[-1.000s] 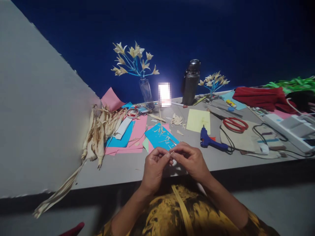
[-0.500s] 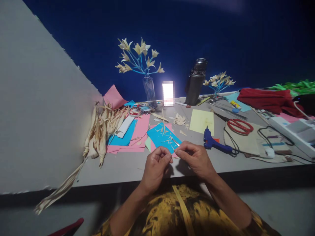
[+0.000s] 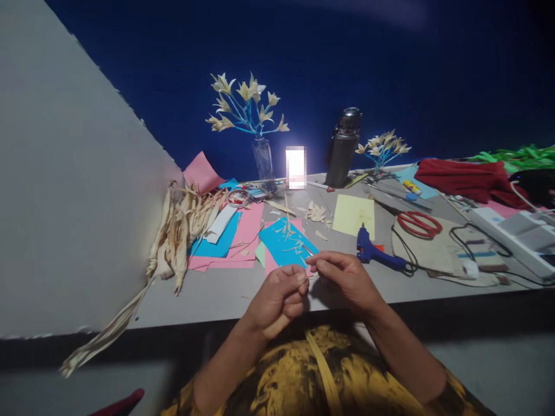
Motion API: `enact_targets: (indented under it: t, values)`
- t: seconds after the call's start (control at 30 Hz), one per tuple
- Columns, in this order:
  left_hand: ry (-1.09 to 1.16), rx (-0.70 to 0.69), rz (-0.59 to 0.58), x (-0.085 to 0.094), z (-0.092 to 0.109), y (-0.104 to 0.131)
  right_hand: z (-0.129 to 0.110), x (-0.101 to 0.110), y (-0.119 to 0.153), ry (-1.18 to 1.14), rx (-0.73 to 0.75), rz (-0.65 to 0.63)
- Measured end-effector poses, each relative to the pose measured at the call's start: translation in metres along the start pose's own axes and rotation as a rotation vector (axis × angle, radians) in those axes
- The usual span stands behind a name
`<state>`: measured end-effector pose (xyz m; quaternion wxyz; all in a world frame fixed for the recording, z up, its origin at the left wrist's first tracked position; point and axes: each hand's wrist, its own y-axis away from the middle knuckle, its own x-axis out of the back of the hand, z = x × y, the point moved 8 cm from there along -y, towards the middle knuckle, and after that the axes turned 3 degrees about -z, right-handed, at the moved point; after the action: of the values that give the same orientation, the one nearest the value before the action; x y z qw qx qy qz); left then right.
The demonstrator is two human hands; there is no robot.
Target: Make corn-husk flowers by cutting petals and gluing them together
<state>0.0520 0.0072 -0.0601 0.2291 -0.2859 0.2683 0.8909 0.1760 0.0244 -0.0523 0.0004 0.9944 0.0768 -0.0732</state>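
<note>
My left hand [image 3: 280, 299] is closed, its thumb and forefinger pinched together over the table's front edge. Close against it, my right hand [image 3: 349, 282] has its thumb and fingers drawn together. A tiny pale pinkish bit shows between the fingertips, too small to name. Just beyond the hands lies a blue paper sheet [image 3: 277, 245] scattered with narrow cream slivers [image 3: 296, 247]. Pink paper [image 3: 272, 264] shows from under it. To the right of my right hand rests a blue glue gun [image 3: 376, 254].
Dried corn husks [image 3: 176, 237] are heaped at left, some hanging off the edge. Husk flowers stand in a glass vase [image 3: 263, 164] at the back, near a dark flask [image 3: 344, 150]. Red-handled scissors [image 3: 418, 224], yellow paper [image 3: 352, 215] and a power strip [image 3: 511, 242] with cables lie right.
Both hands have come closer together at the fingertips. My left hand has turned so its curled fingers show beneath the thumb. The camera view has shifted slightly.
</note>
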Motion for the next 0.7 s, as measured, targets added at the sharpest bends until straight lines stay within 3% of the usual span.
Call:
enact_targets:
  t: [0.2, 0.7]
  values:
    - [0.083, 0.110, -0.086, -0.002, -0.012, -0.002, -0.011, -0.009, 0.002, -0.005, 0.042, -0.122]
    - [0.100, 0.149, -0.155, -0.001, -0.022, -0.002, -0.018, -0.008, 0.004, 0.043, 0.152, -0.036]
